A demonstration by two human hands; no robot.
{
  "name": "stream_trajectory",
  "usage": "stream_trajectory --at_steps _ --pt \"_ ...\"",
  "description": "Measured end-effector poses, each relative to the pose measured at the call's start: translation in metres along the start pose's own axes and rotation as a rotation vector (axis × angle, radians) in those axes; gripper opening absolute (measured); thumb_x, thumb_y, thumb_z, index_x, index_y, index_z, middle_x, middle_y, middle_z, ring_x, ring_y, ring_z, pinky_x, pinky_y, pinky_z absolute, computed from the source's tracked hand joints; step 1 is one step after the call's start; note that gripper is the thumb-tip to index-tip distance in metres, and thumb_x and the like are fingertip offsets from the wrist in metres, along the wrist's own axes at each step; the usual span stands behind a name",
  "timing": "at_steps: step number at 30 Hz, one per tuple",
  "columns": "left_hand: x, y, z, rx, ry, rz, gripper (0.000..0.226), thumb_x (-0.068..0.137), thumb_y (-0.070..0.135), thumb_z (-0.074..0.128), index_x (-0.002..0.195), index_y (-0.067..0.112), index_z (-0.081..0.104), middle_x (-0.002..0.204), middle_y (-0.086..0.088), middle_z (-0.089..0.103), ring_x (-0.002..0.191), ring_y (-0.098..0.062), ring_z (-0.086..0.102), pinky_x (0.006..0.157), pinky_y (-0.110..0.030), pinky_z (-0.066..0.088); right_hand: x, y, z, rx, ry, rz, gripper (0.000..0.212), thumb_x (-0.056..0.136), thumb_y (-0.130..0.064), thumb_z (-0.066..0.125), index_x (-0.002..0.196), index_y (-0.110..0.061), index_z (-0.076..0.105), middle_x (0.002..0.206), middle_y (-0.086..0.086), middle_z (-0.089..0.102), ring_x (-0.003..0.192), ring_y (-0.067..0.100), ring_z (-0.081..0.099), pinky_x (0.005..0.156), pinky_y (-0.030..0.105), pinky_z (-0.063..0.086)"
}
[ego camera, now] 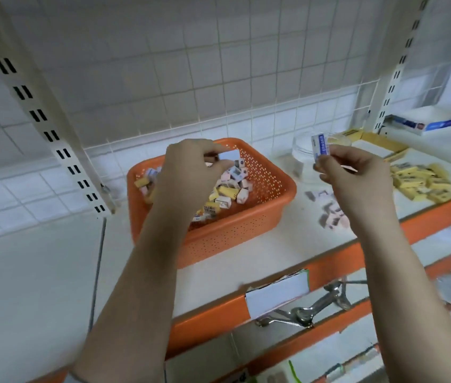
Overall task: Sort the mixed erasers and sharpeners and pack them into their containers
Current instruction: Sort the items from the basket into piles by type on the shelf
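Observation:
An orange perforated basket (274, 189) stands on the white shelf and holds several mixed small erasers and sharpeners (230, 189). My left hand (188, 170) hovers over the basket and pinches a white eraser (229, 155) between thumb and fingers. To the right, my right hand (348, 172) holds a blue-and-white eraser (320, 145) upright by its lower end. A clear round container (304, 150) stands behind that hand. Small pink and white pieces (329, 214) lie loose on the shelf below my right wrist.
A heap of yellow erasers (423, 183) lies at the right of the shelf, beside a flat yellow box (379, 142). White boxes (426, 121) sit further back. The shelf has an orange front edge (329, 264) with a white label (277, 294); metal tools (315, 308) lie below.

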State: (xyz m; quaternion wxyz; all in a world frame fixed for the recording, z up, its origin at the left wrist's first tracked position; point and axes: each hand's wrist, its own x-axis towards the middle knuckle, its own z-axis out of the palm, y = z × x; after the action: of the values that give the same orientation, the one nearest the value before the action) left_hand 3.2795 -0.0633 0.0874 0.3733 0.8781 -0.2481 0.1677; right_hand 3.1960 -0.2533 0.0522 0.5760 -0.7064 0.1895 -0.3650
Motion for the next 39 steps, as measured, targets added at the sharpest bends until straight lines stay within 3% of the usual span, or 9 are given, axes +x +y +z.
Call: stream_trajectory --at_steps 3,10,16,22,26,29,32,35,39 --pt "-0.011 0.027 0.022 -0.084 -0.044 0.078 0.022 0.079 0.023 0.073 0.101 0.022 0.073 0.087 0.019 0.064 0.077 0.007 0.056 0.075 -0.003 0.04 -0.003 0.005 -0.031 -0.044 0.077 0.004 0.011 0.086 -0.017 0.062 0.086 -0.026 0.067 0.079 -0.001 0.07 0.084 0.02 0.067 0.079 0.034 0.053" --pt "-0.04 0.076 0.117 -0.192 -0.224 0.12 0.035 0.075 0.012 0.075 0.11 0.015 0.069 0.108 0.001 0.068 0.092 -0.008 0.061 0.087 -0.025 0.048 0.004 0.026 -0.108 -0.108 0.181 0.003 0.012 0.085 -0.017 0.062 0.087 -0.025 0.07 0.081 0.003 0.07 0.081 0.02 0.066 0.086 0.045 0.053" --pt "-0.068 0.091 0.182 -0.148 -0.198 -0.174 0.032 0.075 0.006 0.074 0.106 0.012 0.07 0.098 -0.003 0.069 0.077 -0.006 0.058 0.065 -0.005 0.041 0.028 0.048 -0.173 -0.084 0.062 0.036 0.027 0.086 -0.011 0.062 0.07 -0.033 0.063 0.07 -0.005 0.067 0.076 0.016 0.065 0.087 0.04 0.053" --pt "-0.075 0.132 0.21 -0.012 -0.046 -0.192 0.032 0.074 0.006 0.072 0.105 0.013 0.069 0.112 -0.008 0.063 0.107 -0.025 0.055 0.099 -0.03 0.036 0.077 0.083 -0.234 -0.103 -0.053 0.096 0.016 0.085 -0.01 0.063 0.075 -0.023 0.065 0.072 -0.001 0.065 0.075 0.016 0.061 0.08 0.033 0.051" --pt "-0.059 0.18 0.236 -0.039 -0.034 -0.087 0.02 0.083 0.01 0.064 0.102 0.013 0.07 0.106 -0.001 0.065 0.099 -0.012 0.054 0.084 -0.008 0.03 0.112 0.098 -0.274 -0.117 -0.054 0.109 0.008 0.084 -0.01 0.064 0.084 -0.016 0.068 0.074 0.002 0.065 0.074 0.016 0.06 0.076 0.033 0.05" --pt "-0.039 0.211 0.269 -0.088 -0.104 -0.069 0.018 0.086 0.014 0.061 0.102 0.015 0.071 0.107 0.001 0.066 0.096 -0.006 0.054 0.081 -0.003 0.032 0.146 0.112 -0.302 -0.199 -0.069 0.102 0.011 0.082 -0.012 0.064 0.087 -0.003 0.069 0.073 0.008 0.06 0.065 0.016 0.052 0.068 0.031 0.045" --pt "-0.014 0.233 0.303 -0.076 -0.16 -0.069 0.021 0.087 0.018 0.061 0.106 0.018 0.069 0.113 0.001 0.064 0.106 -0.013 0.057 0.09 -0.018 0.039 0.189 0.127 -0.323 -0.277 -0.103 0.075 0.03 0.077 -0.018 0.061 0.087 0.01 0.064 0.068 0.016 0.052 0.06 0.017 0.044 0.057 0.024 0.039" --pt "0.013 0.242 0.332 -0.026 -0.23 -0.088 0.029 0.09 0.022 0.058 0.118 0.019 0.064 0.117 0.005 0.059 0.104 -0.012 0.056 0.085 -0.014 0.036 0.238 0.144 -0.334 -0.382 -0.092 0.037 0.013 0.082 -0.014 0.063 0.089 -0.011 0.074 0.074 0.004 0.066 0.058 0.004 0.051 0.055 0.012 0.039" --pt "0.052 0.252 0.365 0.064 -0.275 -0.122 0.037 0.092 0.027 0.054 0.128 0.022 0.055 0.135 -0.001 0.051 0.124 -0.02 0.044 0.105 -0.035 0.034 0.3 0.167 -0.335 -0.481 -0.125 0.001 0.016 0.084 -0.01 0.06 0.09 -0.006 0.074 0.074 0.009 0.065 0.063 0.01 0.051 0.062 0.023 0.039"
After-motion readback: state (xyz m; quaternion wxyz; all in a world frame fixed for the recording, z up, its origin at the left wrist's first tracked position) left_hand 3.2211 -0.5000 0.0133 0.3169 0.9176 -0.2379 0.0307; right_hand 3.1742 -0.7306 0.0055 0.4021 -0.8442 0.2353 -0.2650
